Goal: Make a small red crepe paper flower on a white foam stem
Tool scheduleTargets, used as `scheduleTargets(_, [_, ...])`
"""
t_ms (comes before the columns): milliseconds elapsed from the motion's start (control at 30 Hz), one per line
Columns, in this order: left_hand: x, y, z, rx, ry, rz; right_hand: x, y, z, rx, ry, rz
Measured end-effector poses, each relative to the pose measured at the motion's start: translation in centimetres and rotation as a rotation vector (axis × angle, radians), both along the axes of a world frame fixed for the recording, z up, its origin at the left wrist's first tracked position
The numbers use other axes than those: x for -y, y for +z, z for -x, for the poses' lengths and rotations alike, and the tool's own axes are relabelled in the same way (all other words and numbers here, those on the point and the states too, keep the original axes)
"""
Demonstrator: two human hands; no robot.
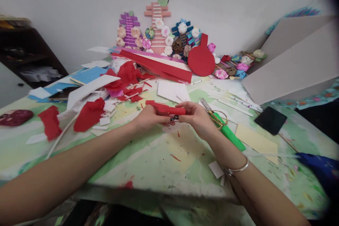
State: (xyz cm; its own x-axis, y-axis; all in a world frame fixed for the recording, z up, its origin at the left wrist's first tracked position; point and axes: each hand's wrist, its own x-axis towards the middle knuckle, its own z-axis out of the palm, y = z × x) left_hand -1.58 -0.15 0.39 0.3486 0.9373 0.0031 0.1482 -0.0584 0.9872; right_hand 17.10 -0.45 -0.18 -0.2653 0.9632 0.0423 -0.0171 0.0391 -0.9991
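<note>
Both my hands meet above the middle of the table, fingers closed on a folded red strip (169, 108) that looks like crepe paper. My left hand (148, 116) grips its left end, and my right hand (197, 116) pinches the right end. The dark-nailed thumbs come together just under the strip. Beside my right wrist lie scissors (219, 118) with gold-coloured handles, next to a bright green long object (230, 134). Small red scraps (175, 157) are scattered below the hands. A white cut card (173, 91) lies just beyond them.
Crumpled red paper (129, 74) and white scraps crowd the left. At the back stand a red round shape with a neck (201, 60) and flower-decorated craft pieces (157, 31). On the right are a dark square object (271, 120), yellow paper (256, 143) and a large grey-white board (288, 56).
</note>
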Motion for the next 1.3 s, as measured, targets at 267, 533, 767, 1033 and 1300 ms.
scheduleTargets(267, [-0.3,-0.5,0.2,0.0,-0.001,0.023,0.1,0.2,-0.1,0.045,0.018,0.013])
scheduleTargets(533, [-0.1,-0.1,0.2,0.016,-0.047,0.089,0.4,0.8,0.1,0.023,0.016,0.015])
scheduleTargets(767, [0.2,0.2,0.1,-0.05,-0.057,0.117,0.4,0.8,0.0,-0.04,-0.078,-0.061])
scheduleTargets(1033, [0.0,-0.2,0.3,0.127,-0.131,0.173,0.6,1.0,-0.1,-0.039,-0.041,-0.083])
scheduleTargets(1300, [-0.6,-0.7,0.7,0.28,-0.143,0.316,0.8,1.3,-0.2,-0.033,0.015,-0.127])
